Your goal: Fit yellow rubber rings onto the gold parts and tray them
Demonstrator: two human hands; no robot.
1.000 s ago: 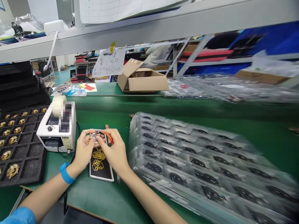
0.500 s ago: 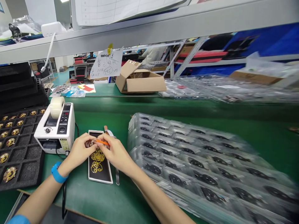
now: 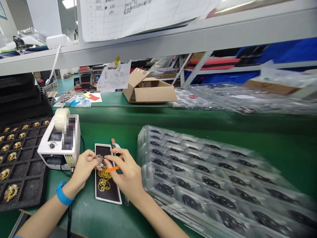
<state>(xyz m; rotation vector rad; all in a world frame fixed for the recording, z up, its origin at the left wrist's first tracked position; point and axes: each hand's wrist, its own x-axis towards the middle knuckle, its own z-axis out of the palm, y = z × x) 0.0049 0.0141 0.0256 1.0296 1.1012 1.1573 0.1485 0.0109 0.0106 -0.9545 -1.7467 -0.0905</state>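
Note:
Between the fingers of my left hand (image 3: 83, 170) is a small round gold-rimmed part (image 3: 99, 161), its inner details too small to make out. My right hand (image 3: 130, 175) touches the part's right side with its fingertips, and a thin orange stick-like tool (image 3: 112, 169) is tucked in the same hand. Both hands are over a narrow white-rimmed tray (image 3: 108, 200) with a dark bottom. Thin yellow rings (image 3: 104, 185) lie loose in it, below the round part. A slim strip with a brown end (image 3: 113, 142) lies along the tray's right side, partly hidden by my right hand.
At left stand a white tape dispenser (image 3: 46, 148) and a black foam tray (image 3: 24, 195) of round gold parts. Stacked clear blister trays (image 3: 198, 172) with black pieces fill the right. Behind are an open cardboard box (image 3: 156, 94) and a shelf beam (image 3: 148, 44).
The round part is now tilted into view between my hands. My right fingers have spread and the orange tool has dropped lower in that hand. The view has tipped slightly upward.

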